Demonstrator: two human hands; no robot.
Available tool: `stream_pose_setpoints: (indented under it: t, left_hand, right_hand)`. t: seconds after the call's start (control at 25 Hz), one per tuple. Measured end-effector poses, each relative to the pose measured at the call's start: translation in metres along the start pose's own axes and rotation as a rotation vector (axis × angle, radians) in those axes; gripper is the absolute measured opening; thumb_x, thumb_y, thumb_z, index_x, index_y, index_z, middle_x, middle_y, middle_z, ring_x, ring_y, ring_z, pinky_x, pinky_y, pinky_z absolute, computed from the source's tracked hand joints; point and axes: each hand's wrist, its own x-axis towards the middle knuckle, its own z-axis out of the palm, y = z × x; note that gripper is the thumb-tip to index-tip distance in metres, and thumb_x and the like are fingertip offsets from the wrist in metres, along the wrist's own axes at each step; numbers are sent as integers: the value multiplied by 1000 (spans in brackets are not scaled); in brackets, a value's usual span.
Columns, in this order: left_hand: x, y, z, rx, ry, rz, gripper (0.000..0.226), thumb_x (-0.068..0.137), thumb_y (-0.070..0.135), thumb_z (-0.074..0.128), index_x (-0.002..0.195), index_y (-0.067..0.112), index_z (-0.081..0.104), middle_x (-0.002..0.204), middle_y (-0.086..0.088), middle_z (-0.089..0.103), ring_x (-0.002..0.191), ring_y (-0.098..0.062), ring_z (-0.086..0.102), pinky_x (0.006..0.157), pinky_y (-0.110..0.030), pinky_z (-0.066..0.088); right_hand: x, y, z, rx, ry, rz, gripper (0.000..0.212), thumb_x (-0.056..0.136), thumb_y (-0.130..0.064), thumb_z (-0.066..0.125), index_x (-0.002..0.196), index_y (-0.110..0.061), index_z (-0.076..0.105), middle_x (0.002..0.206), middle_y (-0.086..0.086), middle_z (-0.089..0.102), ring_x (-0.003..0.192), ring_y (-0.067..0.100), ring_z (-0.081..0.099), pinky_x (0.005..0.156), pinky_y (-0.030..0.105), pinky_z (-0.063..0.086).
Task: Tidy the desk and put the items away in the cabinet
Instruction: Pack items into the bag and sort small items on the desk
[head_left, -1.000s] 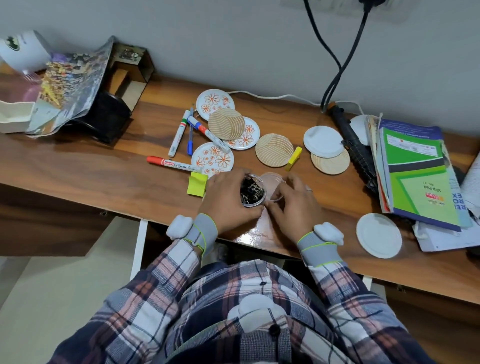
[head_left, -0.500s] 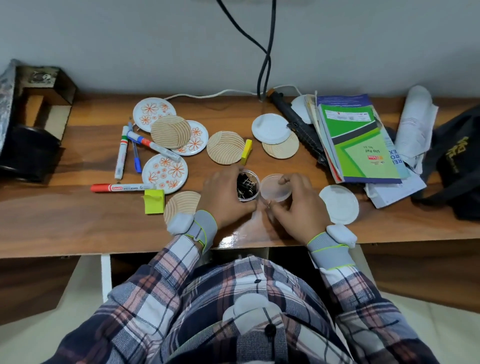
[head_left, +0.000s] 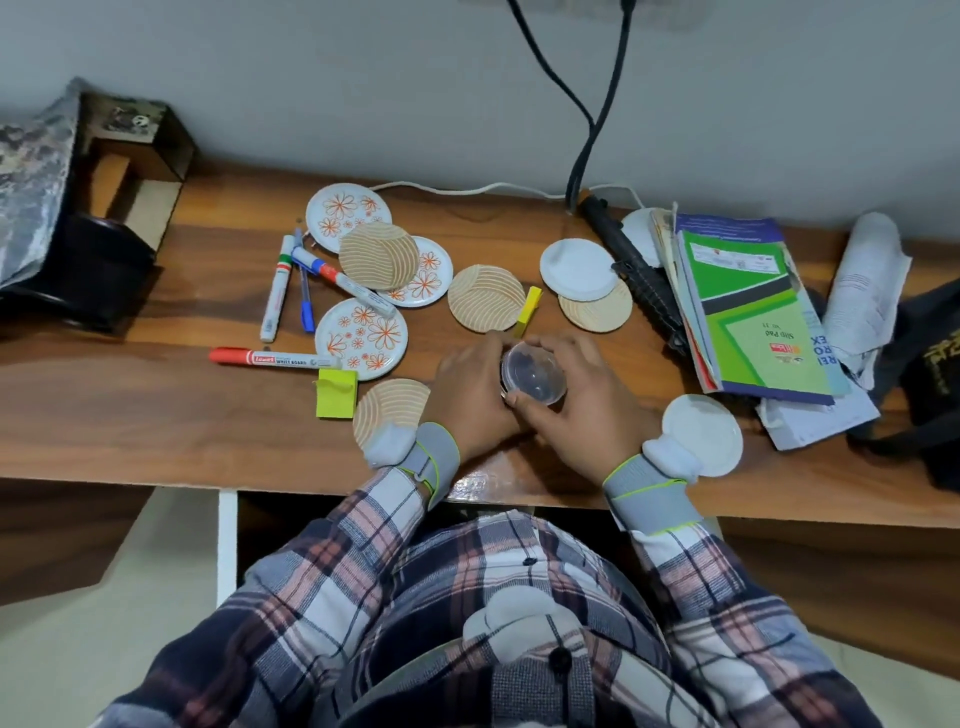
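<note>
A small clear round container (head_left: 533, 372) with dark binder clips inside stands on the wooden desk (head_left: 156, 415) near its front edge, with its clear lid on top. My left hand (head_left: 470, 387) grips the container's left side. My right hand (head_left: 587, 400) curls round the right side and the lid, thumb at the front rim. Flowered coasters (head_left: 361, 338) and ribbed wooden coasters (head_left: 485, 297) lie scattered behind my hands, with markers (head_left: 275, 358) and a yellow sticky pad (head_left: 336, 393) to the left.
White round coasters (head_left: 704, 434) lie to the right. A green notebook stack (head_left: 748, 306) and papers sit at the right, beside a black bag (head_left: 935, 364). A black tool (head_left: 639, 275) with cables runs to the wall. A dark wooden holder (head_left: 119, 171) stands at the far left.
My right hand has brought the clear lid from beside the container onto its top. My left hand has kept hold of the container. The camera has shifted.
</note>
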Motion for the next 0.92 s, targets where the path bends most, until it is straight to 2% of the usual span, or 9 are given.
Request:
stream_pose_setpoints:
  t: [0.12, 0.24, 0.44, 0.56, 0.64, 0.8, 0.92]
  left_hand:
    - [-1, -4, 1, -13, 26, 8, 54, 68, 34, 77, 113, 17, 53, 100, -1, 67, 96, -28, 60, 88, -42, 42]
    - [-2, -5, 2, -25, 32, 24, 55, 64, 34, 78, 111, 20, 53, 97, 1, 66, 94, -27, 60, 86, -40, 42]
    - [-1, -7, 3, 5, 8, 25, 56, 64, 32, 78, 111, 18, 52, 96, -1, 64, 95, -30, 57, 87, -41, 39]
    - [0, -9, 4, 5, -2, 26, 63, 64, 36, 82, 115, 16, 53, 98, -2, 65, 97, -30, 57, 89, -41, 39]
    - [0, -10, 4, 11, -19, 42, 65, 64, 39, 82, 117, 15, 53, 101, -3, 64, 100, -30, 57, 91, -41, 38]
    - [0, -11, 4, 24, -25, 41, 60, 66, 35, 78, 116, 15, 52, 104, -4, 64, 102, -31, 56, 91, -40, 38]
    - [-2, -11, 3, 12, -16, 51, 57, 66, 32, 74, 116, 16, 52, 103, -4, 63, 101, -31, 57, 90, -39, 38]
  right_hand:
    - [5, -2, 3, -80, -49, -27, 55, 80, -33, 75, 131, -24, 56, 130, 0, 50, 106, 31, 57, 80, 29, 40]
    - [6, -4, -3, -84, -79, -45, 54, 79, -26, 76, 129, -21, 58, 136, 1, 51, 111, 30, 57, 86, 35, 47]
    - [9, -10, -13, -29, -180, -123, 48, 70, -13, 71, 116, -24, 62, 134, -7, 54, 110, 24, 58, 86, 37, 49]
    - [13, -11, -15, -45, -196, -115, 49, 67, -14, 72, 114, -27, 64, 133, -10, 56, 112, 20, 58, 86, 32, 48]
    - [13, -10, -15, -41, -188, -97, 49, 68, -16, 73, 115, -28, 64, 132, -11, 56, 110, 20, 58, 86, 34, 50]
    - [9, -7, -11, -46, -167, -97, 49, 71, -19, 72, 118, -29, 62, 134, -10, 52, 111, 23, 57, 88, 38, 49]
    - [3, -2, -4, -14, -98, -94, 45, 77, -22, 75, 119, -26, 61, 134, -8, 52, 116, 22, 55, 92, 33, 43]
